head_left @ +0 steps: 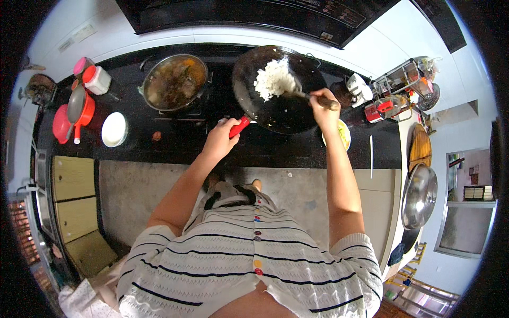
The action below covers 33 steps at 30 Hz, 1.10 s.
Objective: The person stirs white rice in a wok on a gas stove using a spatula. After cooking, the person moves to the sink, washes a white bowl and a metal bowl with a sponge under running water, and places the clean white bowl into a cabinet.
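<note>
Right hand (324, 105) closed around the wooden handle of a dark spatula (297, 94), blade pushed into the mound of white rice (273, 79) at about 10 o'clock from the hand, in the upper left part of the round black wok (281, 114). Left hand (221, 137) fisted on the wok's red handle (239, 127) at the pan's 8 o'clock rim, steadying it. Step looks like stir-frying: rice is clumped on one side, so the next move likely calls for scraping under and turning it while the handle grip stays firm. At 9 o'clock from the wok, a steel pot of brown soup (175, 82); further left, a white bowl (114, 129) and a red lidded pot (62, 124). Small yellow-filled dish (344, 135) just under the right wrist on the black counter (275, 153).
</note>
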Each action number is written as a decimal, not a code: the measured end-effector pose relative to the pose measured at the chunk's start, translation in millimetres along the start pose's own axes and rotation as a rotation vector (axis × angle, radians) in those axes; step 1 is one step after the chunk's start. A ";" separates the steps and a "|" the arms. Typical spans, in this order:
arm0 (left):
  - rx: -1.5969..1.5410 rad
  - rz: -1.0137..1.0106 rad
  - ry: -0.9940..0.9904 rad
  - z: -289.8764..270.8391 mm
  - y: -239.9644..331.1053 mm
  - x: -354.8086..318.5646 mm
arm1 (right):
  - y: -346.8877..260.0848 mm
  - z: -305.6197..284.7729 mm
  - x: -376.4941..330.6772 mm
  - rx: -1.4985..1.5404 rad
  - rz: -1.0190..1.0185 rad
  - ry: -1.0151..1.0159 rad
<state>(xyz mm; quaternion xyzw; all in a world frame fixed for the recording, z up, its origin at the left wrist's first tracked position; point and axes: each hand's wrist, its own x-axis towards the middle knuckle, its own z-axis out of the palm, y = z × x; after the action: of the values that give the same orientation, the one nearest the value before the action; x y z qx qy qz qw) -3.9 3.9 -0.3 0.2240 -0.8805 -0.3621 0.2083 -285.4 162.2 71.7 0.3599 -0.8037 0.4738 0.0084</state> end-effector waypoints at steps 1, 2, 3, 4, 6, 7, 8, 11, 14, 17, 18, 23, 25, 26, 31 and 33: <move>-0.001 -0.011 -0.007 -0.7 1.0 -0.5 | -7.7 4.6 6.2 -0.021 -0.139 -0.003; 0.010 -0.007 -0.002 -0.6 -0.7 -1.4 | -21.2 8.0 12.2 -0.040 -0.280 -0.007; 0.021 -0.001 0.002 0.3 -3.0 -2.2 | -34.7 3.6 16.5 -0.030 -0.276 -0.116; 0.028 0.009 0.008 0.8 -3.6 -1.5 | -42.5 -4.4 23.5 -0.084 -0.409 -0.151; 0.031 -0.010 0.002 -1.1 -3.2 -4.4 | -66.8 -19.6 28.7 0.068 -0.438 -0.206; 0.033 -0.015 -0.002 -2.0 -2.9 -5.0 | -75.8 -29.4 26.5 -0.013 -0.420 -0.177; 0.031 -0.019 0.000 -1.8 -3.6 -5.0 | -81.1 -32.8 24.7 0.000 -0.376 -0.142; 0.021 -0.009 -0.004 1.4 -4.8 -2.3 | -54.7 -17.4 19.2 0.116 -0.180 -0.035; 0.014 0.007 -0.015 3.0 -4.5 0.4 | -7.0 25.2 2.5 0.563 0.097 -0.032; 0.009 -0.018 -0.018 0.2 -5.1 -1.9 | 6.7 24.7 11.1 0.459 0.061 0.003; 0.009 -0.034 -0.007 -0.5 -7.4 -5.7 | -11.8 15.4 13.3 0.528 0.142 0.010; -0.004 -0.031 -0.018 2.7 -4.8 -1.9 | 4.2 15.9 -10.6 0.532 0.227 0.104; -0.002 -0.038 -0.017 2.6 -2.7 -0.5 | 22.1 24.5 -13.7 0.512 0.109 0.101; 0.001 -0.038 -0.008 1.6 -3.2 -3.3 | 1.3 21.0 -12.4 0.643 0.157 0.094; -0.009 -0.029 -0.015 3.3 -4.9 -0.6 | -11.3 -1.1 -33.9 0.517 0.179 0.132; -0.016 -0.038 -0.027 0.7 -0.9 -0.6 | 7.3 15.2 -44.6 0.476 0.142 0.075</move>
<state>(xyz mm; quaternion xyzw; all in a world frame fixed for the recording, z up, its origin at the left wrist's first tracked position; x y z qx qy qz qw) -3.5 4.1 -1.5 0.2341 -0.8759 -0.3761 0.1914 -251.7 178.1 42.0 0.2763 -0.6918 0.6623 -0.0800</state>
